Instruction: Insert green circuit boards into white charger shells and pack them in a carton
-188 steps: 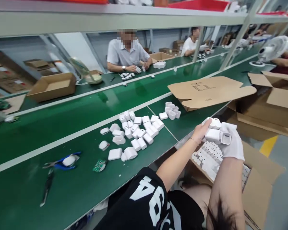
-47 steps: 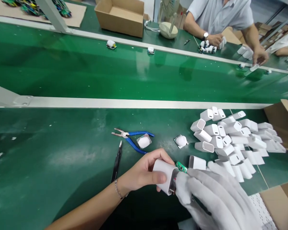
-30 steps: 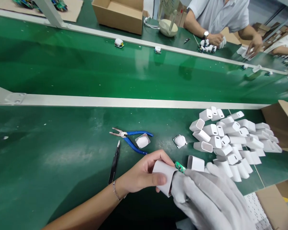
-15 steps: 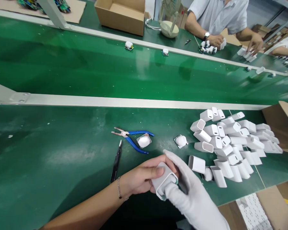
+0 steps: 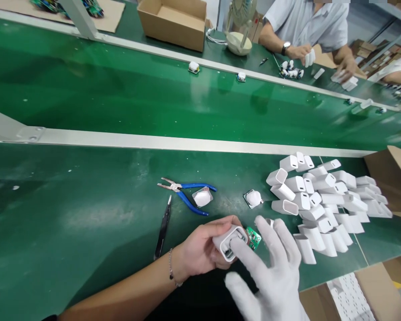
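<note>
My left hand is bare and wrapped around a white plastic charger housing, its open end tilted toward me. My right hand, in a white glove, has its fingers spread; the index fingertip presses at the housing's opening, where some inner parts show. Just right of the housing is a small green circuit board, partly hidden; I cannot tell what supports it. Beyond my hands lie blue-handled pliers, black tweezers and two small white-topped circuit assemblies, a left one and a right one.
Many white housings are heaped at the right, before a cardboard box. A pale rail borders a green strip carrying small assemblies. Across it, a co-worker's hands handle white parts near a fan and an open carton.
My right hand has loosened from around the housing and spread its fingers, leaving the index finger at the opening. The green board has come into sight. Assemblies on the strip have shifted right.
</note>
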{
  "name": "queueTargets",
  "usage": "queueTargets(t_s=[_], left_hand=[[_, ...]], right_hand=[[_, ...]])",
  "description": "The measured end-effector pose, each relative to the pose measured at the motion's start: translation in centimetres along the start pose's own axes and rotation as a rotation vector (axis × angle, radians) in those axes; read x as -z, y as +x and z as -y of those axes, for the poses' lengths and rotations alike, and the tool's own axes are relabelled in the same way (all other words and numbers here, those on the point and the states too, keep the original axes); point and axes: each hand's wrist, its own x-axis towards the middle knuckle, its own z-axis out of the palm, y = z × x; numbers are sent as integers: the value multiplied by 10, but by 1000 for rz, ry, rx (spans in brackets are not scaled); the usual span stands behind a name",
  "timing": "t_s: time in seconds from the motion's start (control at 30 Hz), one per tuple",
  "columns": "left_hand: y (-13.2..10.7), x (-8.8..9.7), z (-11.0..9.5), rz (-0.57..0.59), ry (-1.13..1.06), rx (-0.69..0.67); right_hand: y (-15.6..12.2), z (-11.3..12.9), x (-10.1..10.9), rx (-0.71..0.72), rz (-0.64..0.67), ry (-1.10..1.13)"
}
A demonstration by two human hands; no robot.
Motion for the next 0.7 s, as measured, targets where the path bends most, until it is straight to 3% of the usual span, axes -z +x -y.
queueTargets(t_s=[0.27,0.37,0.47,0.53,0.6,0.7], left_hand=[[3,3,9,-149,-37,44],[2,2,9,-122,-122,42],[1,-1,5,-27,-214,105],[0,-2,3,37,-246,159],[0,-1,2,66,-264,185],[0,2,1,-10,-332,208]], right_hand=[[14,6,-6,11,-4,-87],[21,4,5,-72,52,135],[20,3,16,-290,133,503],[14,4,19,-400,122,570],[9,6,19,-354,139,493],[6,8,15,-131,207,313]])
